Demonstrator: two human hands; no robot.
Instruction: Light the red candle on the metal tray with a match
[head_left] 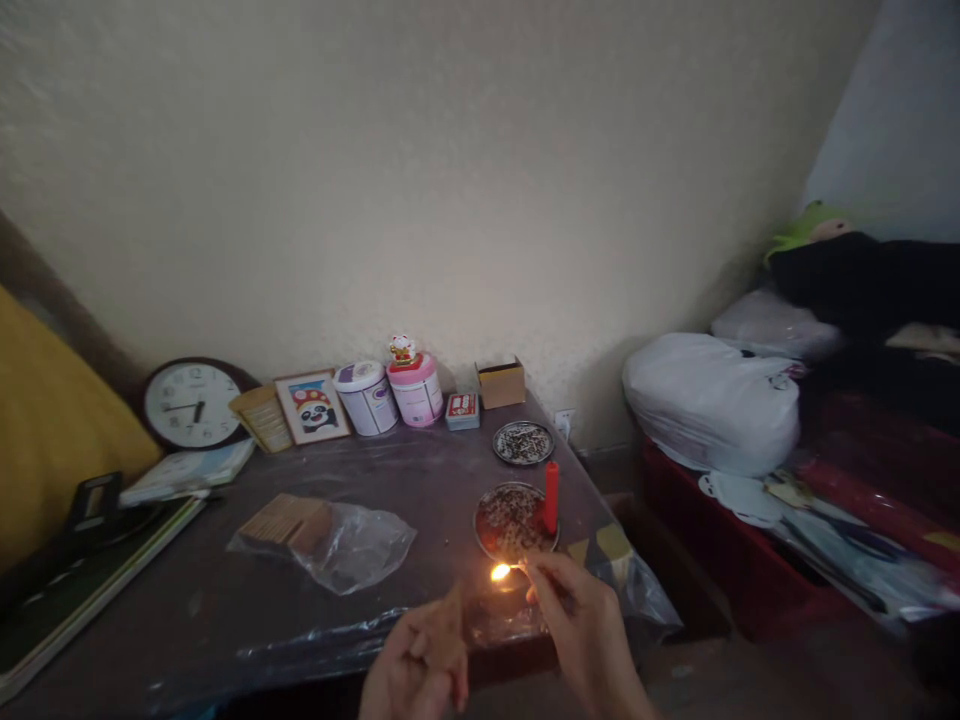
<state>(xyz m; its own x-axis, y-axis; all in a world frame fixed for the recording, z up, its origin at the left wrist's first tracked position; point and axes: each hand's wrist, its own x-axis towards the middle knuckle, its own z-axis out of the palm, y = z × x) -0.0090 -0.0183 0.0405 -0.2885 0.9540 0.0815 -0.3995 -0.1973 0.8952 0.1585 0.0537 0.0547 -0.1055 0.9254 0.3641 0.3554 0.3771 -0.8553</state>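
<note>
The right hand (581,615) pinched a lit match (508,571) beside the unlit red candle (551,496), its flame yet to reach the wick, while the left hand (420,660) gripped what looked like a matchbox (450,612)

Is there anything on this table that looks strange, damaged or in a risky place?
Yes. The right hand holds a burning match just above the table's clear plastic cover, which lies wrinkled at the front edge. A loose plastic bag lies nearby. The red candle is unlit.
</note>
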